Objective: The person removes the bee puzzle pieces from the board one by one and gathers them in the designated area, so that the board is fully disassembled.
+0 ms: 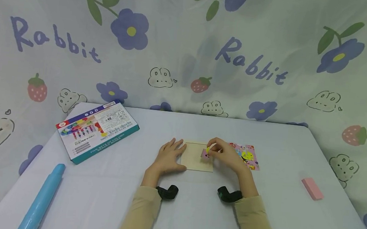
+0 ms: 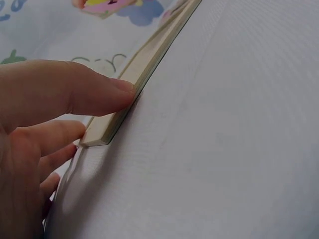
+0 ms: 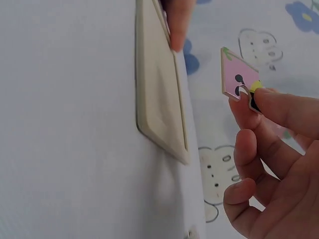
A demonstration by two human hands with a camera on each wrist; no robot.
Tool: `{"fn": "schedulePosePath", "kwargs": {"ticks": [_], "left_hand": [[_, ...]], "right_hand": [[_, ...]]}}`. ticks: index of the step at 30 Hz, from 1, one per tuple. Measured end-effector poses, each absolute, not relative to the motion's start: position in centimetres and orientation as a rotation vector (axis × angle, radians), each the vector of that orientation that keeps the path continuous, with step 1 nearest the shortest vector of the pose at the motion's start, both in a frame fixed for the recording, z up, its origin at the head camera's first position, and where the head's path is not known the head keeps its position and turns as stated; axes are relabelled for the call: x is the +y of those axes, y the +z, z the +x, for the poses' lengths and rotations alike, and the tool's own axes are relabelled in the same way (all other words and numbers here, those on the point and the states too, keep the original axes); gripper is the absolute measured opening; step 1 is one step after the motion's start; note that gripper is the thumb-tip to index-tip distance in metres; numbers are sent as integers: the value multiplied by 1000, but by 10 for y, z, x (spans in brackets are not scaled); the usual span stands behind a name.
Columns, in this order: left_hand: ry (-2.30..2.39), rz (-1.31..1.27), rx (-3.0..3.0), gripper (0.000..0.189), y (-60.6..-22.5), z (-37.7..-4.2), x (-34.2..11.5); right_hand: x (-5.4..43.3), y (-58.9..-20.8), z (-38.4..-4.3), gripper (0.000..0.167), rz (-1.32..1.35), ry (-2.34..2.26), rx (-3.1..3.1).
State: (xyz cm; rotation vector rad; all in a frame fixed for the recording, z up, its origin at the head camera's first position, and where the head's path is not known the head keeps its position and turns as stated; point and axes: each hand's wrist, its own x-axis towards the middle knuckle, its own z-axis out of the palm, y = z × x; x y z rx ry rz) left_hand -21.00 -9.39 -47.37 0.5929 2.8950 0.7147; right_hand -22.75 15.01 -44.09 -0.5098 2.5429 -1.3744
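A bare wooden puzzle tray (image 1: 195, 160) with a raised rim lies flat on the table. My left hand (image 1: 168, 156) is spread at its left side, fingers fairly straight. In the left wrist view the thumb (image 2: 99, 94) touches the tray's edge near a corner, and the index finger touches the side. Above the tray's right part, my right hand (image 1: 224, 153) pinches a pink jigsaw piece (image 3: 238, 74) with black and yellow print between thumb and index finger. The piece is tilted and apart from the tray. Right of that hand lies a colourful pink puzzle picture (image 1: 248, 155), partly covered by the hand.
A flat printed box (image 1: 97, 132) rests at the back left of the white table (image 1: 194, 211). A light blue tube-shaped thing (image 1: 42, 198) lies at the front left. On the right is a pink block (image 1: 312, 188). A patterned cloth hangs behind the table.
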Motion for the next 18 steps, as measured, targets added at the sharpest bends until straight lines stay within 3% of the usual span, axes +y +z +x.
{"fn": "schedulePosePath", "kwargs": {"ticks": [18], "left_hand": [[717,580,2896,84,-475,-210,-94]], "right_hand": [[207,-432,-229,26,-275,-1357,2567]]}}
